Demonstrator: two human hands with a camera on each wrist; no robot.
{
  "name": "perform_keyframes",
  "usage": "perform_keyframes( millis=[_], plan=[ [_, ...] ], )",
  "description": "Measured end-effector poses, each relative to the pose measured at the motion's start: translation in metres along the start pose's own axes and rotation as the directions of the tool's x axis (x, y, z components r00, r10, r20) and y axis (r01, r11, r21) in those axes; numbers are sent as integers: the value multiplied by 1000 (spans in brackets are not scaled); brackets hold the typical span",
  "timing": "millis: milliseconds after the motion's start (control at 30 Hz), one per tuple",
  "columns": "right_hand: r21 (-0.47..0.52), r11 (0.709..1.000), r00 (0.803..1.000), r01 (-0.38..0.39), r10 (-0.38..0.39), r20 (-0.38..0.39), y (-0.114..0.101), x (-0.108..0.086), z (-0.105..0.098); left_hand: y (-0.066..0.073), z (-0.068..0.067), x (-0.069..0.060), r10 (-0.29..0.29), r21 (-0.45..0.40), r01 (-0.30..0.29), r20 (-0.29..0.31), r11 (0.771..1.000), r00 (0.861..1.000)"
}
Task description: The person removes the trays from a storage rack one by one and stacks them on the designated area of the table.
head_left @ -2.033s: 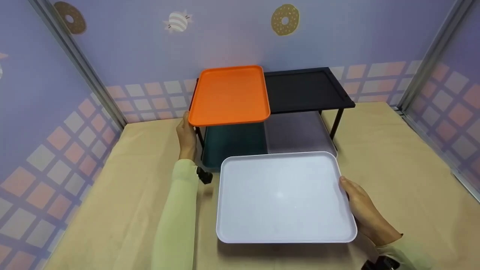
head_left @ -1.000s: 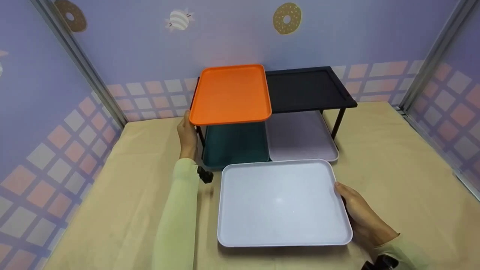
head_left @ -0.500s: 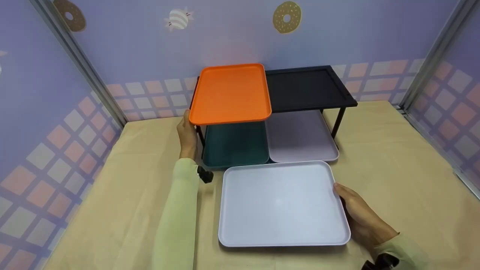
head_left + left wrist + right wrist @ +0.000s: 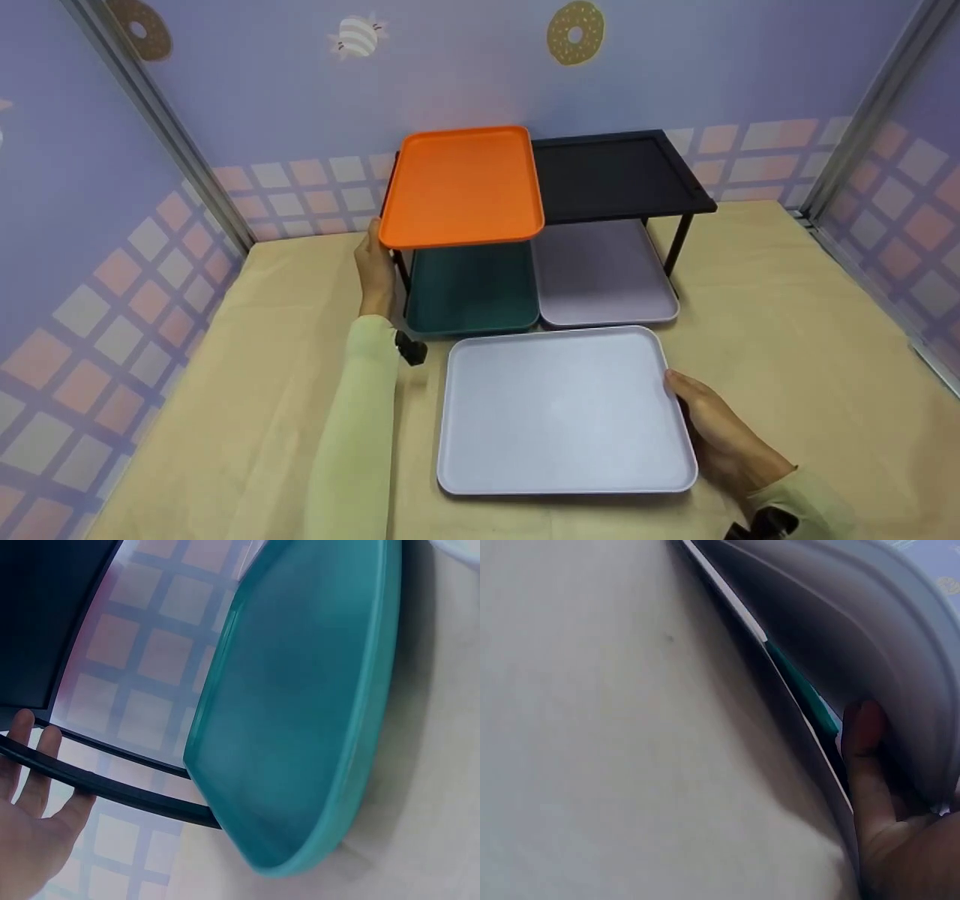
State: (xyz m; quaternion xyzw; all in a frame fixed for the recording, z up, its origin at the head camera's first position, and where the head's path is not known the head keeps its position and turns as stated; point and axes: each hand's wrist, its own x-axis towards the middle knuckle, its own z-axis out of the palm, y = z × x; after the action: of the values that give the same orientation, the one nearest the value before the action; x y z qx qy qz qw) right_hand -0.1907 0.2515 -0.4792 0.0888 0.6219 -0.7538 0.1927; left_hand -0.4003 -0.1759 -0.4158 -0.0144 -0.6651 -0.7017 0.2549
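Head view: black rack (image 4: 615,176) stands near the surface's (image 4: 787,322) far edge, orange tray (image 4: 461,187) on its left end, green tray (image 4: 472,289) and lilac tray (image 4: 604,274) side by side underneath — those three look done. White tray (image 4: 562,416) looks outstanding: in front of the lower pair, my right hand (image 4: 724,435) gripping its right edge.

Left wrist: my left hand (image 4: 34,817) grips the rack leg (image 4: 135,799) at the front left corner.

Right wrist: gap beneath the white tray's held side — not down flat; can't tell whether its far edge touches.
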Motion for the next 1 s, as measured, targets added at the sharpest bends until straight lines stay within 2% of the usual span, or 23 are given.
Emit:
perform_keyframes(
  millis=[233,567,833,1000],
  plan=[
    [4,1000,1000,2,-2,2,1,0,0,1,1,1,-10,-12,10,4,1000,1000],
    [-38,999,999,-12,11,-31,0,2,1,-1,0,3,31,-35,-30,16,999,999],
    [-95,995,997,-1,-6,-77,1,2,3,0,0,1,-9,-24,9,1,1000,1000],
    [-129,992,998,6,-14,-62,-2,1,2,0,0,0,-24,-26,24,-4,999,1000]
  ],
)
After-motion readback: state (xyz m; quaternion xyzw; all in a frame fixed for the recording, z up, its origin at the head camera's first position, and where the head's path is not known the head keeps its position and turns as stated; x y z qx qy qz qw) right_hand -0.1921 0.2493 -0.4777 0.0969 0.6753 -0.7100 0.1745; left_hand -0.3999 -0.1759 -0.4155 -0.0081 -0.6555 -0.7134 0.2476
